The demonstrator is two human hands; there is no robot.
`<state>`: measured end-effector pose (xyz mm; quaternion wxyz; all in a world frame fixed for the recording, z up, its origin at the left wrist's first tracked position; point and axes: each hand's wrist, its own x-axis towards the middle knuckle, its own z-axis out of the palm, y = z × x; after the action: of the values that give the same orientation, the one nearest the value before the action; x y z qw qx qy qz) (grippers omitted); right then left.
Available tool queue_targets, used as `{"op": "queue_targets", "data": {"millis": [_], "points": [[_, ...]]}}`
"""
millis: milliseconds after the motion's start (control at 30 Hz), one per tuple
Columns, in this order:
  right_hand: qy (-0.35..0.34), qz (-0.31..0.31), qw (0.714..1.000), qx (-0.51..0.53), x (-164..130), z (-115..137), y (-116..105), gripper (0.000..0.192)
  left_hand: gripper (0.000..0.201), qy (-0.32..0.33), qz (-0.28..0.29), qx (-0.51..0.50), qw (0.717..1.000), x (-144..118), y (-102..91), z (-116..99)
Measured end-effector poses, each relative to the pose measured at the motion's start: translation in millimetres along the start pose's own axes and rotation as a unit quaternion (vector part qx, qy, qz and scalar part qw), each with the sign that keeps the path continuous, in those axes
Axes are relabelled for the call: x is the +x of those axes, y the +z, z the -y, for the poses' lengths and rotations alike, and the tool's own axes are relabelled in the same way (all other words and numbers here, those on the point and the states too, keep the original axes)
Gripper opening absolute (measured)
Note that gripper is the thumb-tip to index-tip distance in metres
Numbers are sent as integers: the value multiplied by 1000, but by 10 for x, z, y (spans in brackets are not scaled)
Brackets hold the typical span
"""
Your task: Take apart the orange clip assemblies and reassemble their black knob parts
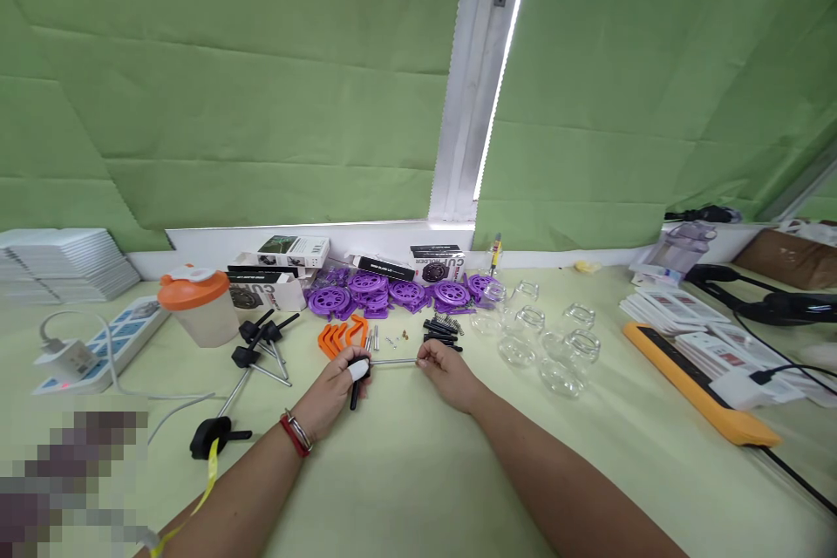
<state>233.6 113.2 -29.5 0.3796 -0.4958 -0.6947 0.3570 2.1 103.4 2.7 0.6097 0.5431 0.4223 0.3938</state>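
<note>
Near the middle of the table, my left hand (346,381) is closed around the black plastic head of a clamp-like part, its black lever sticking out below the fingers. A thin metal rod (394,361) runs from that head to the right. My right hand (448,370) pinches the rod's far end; any small piece between those fingertips is hidden. Similar black-headed rods (247,355) lie to the left, and one more black head (210,437) rests nearer the left forearm. Just beyond my hands are orange hooks (342,336), small metal pins (372,338) and black parts with springs (442,331).
Purple spoked discs (406,294) and cup holder boxes (438,262) line the back. Clear glass-like vessels (561,373) stand right of my hands. An orange-lidded cup (201,314) and power strip (124,340) stand left; an orange-black bar (693,384) lies right.
</note>
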Motion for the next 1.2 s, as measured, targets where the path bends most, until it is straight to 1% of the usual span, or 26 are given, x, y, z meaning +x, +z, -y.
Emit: {"op": "queue_targets", "data": {"millis": [167,300,533,667,767,900,1200], "points": [[-6,1,1000,-20,-2,42,-18,14,18,-2,-1,1,1000,-2,5,-13],[-5,7,1000,-30,3,55,-20,19,17,-1,-2,0,1000,5,3,-9],[7,15,1000,-21,8,46,-15,27,17,6,4,-6,1000,11,-6,19],[-5,4,1000,23,2,31,-5,17,21,12,4,3,1000,34,-36,68],[-14,2,999,45,-2,4,3,14,22,15,6,4,1000,47,-49,91],[-5,9,1000,7,0,-18,5,10,22,15,6,3,1000,36,-34,73],[-5,6,999,-31,18,33,-12,17,19,3,4,-2,1000,29,-28,58]]}}
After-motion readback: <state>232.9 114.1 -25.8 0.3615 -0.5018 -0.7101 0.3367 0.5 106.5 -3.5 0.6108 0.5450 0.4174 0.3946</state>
